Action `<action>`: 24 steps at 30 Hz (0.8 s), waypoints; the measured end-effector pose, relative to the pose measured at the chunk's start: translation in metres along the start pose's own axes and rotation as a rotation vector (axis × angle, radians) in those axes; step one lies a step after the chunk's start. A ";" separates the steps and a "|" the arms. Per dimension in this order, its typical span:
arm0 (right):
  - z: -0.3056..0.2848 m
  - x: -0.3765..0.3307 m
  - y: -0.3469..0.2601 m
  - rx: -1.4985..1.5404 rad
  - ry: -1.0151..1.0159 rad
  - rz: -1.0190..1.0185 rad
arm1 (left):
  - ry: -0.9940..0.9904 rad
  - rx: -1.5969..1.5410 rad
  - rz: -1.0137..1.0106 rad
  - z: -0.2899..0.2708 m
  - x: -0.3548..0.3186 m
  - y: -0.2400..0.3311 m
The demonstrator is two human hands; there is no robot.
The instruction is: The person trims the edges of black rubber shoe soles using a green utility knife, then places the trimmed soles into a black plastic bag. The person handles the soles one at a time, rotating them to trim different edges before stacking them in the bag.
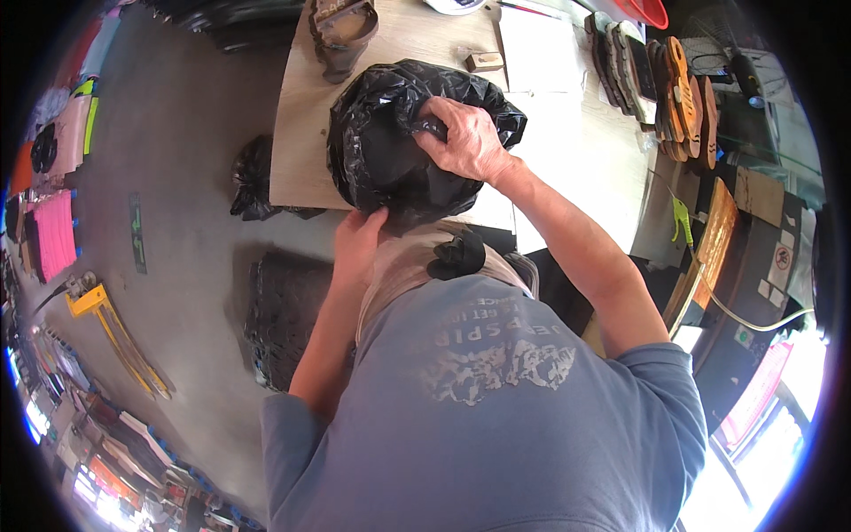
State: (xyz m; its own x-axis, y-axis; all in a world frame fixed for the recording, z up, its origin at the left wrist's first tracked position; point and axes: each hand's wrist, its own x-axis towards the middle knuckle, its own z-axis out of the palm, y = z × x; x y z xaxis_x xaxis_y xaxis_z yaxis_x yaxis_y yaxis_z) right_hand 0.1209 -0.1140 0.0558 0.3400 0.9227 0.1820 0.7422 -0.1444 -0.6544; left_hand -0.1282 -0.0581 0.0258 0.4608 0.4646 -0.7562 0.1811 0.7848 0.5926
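Observation:
A bulky black plastic bag [390, 146] rests on the front left part of the wooden table [297, 164], close to my body. My right hand [465, 137] reaches over its top, fingers curled round a gathered fold of the plastic. Low on the near left side of the bag, my left hand [359, 235] touches it, the thumb showing and the other fingers mostly hidden against the bag. What the bag contains is hidden.
A brown cup-like holder [346, 35] and a small wooden block [484, 61] stand beyond the bag. Shoe soles [687, 97] line the table's right side. Another black bag [254, 177] sits by the left edge. A yellow pallet jack [111, 324] stands on the floor at left.

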 end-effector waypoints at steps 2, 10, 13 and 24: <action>0.000 0.001 0.002 -0.006 -0.012 0.005 | -0.043 0.002 -0.017 0.006 -0.010 0.001; -0.038 0.013 -0.021 0.051 -0.140 0.043 | -0.437 0.180 0.054 0.054 -0.099 0.078; -0.084 0.013 -0.052 0.057 -0.124 0.117 | -0.444 -0.098 0.176 0.078 -0.112 0.101; -0.187 0.047 -0.113 0.697 -0.124 0.015 | -0.524 0.034 0.717 0.122 -0.109 0.182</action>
State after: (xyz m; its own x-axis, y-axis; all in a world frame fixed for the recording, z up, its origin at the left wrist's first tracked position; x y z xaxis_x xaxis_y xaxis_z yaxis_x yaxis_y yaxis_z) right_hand 0.1608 -0.1215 0.2753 0.2485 0.9622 0.1120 0.1812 0.0674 -0.9811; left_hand -0.0397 -0.0159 0.2497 0.8101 0.5859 0.0196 -0.2824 0.3607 0.8889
